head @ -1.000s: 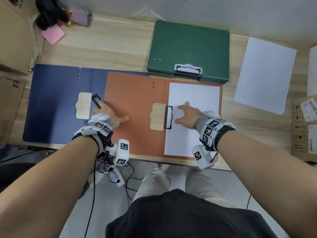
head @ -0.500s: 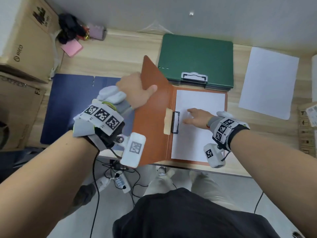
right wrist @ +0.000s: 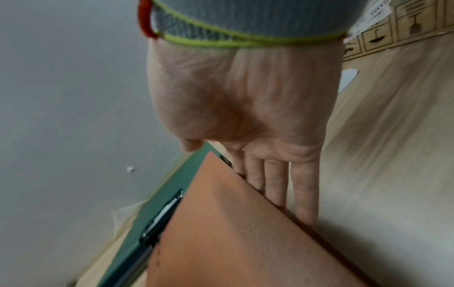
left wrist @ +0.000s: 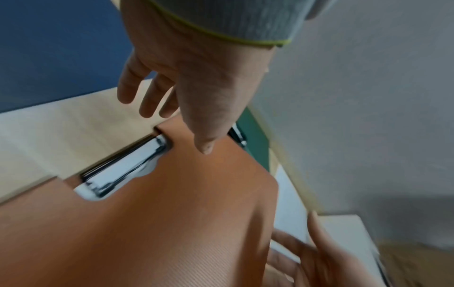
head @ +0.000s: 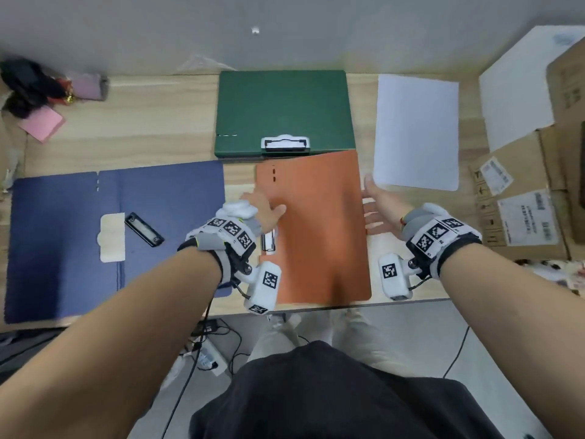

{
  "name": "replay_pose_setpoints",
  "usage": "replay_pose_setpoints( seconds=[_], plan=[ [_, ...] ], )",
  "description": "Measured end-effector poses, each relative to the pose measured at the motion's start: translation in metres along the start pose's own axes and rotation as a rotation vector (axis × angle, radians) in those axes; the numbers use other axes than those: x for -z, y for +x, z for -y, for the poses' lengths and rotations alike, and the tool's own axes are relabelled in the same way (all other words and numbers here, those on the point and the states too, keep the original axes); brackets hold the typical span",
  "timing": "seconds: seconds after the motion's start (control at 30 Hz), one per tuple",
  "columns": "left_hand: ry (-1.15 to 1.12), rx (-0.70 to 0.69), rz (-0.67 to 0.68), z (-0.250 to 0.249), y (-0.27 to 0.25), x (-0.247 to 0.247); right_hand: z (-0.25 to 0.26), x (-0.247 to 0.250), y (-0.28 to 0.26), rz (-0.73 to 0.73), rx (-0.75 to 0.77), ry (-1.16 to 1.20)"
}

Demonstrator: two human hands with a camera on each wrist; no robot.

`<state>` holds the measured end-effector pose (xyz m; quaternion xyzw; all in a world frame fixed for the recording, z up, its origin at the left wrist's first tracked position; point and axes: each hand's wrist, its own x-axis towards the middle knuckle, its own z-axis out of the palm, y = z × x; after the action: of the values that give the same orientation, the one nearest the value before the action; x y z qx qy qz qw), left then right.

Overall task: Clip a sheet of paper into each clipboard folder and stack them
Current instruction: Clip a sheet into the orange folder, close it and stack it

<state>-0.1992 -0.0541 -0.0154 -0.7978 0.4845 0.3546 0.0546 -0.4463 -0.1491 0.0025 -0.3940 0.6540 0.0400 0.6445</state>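
The orange folder (head: 311, 229) lies closed at the table's front middle, its metal clip (left wrist: 127, 169) showing through a notch in the cover. My left hand (head: 264, 207) rests at its left edge, thumb (left wrist: 206, 143) touching the cover and fingers relaxed over the table. My right hand (head: 375, 204) lies with straight fingers (right wrist: 277, 180) along the folder's right edge. A closed green folder (head: 285, 112) sits behind it. The blue folder (head: 63, 242) lies open on the left with its black clip (head: 144, 229) bare. A loose white sheet (head: 416, 131) lies to the right.
A second white sheet (head: 519, 90) leans on cardboard boxes (head: 519, 210) at the right. A pink pad (head: 41, 123) and dark clutter (head: 28, 83) sit at the back left corner. The table's front edge (head: 316, 307) runs just below the orange folder.
My left hand swung the orange cover from flat open on the left over to the right, closing it on the clipped sheet. My right hand slid off the sheet to the folder's right edge.
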Motion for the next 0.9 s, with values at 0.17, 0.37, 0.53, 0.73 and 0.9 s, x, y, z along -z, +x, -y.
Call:
replay_pose_setpoints(
  seconds=[0.17, 0.37, 0.53, 0.73, 0.9],
  plan=[
    [-0.065, 0.184, 0.085, 0.012, 0.01, -0.019, -0.025, -0.007, 0.017, -0.051, -0.001, -0.23],
    [-0.386, 0.305, 0.092, -0.003, 0.013, -0.021, -0.037, -0.017, 0.027, -0.06, 0.057, -0.356],
    [-0.715, 0.412, 0.078, 0.002, 0.014, -0.014, -0.039, -0.01, 0.027, -0.067, 0.072, -0.373],
    [-0.783, 0.154, 0.036, -0.026, 0.002, 0.019, -0.043, 0.004, 0.019, -0.006, -0.047, -0.244],
    [-0.61, -0.204, -0.035, -0.063, -0.01, 0.082, -0.023, 0.017, 0.008, 0.025, -0.059, -0.188]
  ],
)
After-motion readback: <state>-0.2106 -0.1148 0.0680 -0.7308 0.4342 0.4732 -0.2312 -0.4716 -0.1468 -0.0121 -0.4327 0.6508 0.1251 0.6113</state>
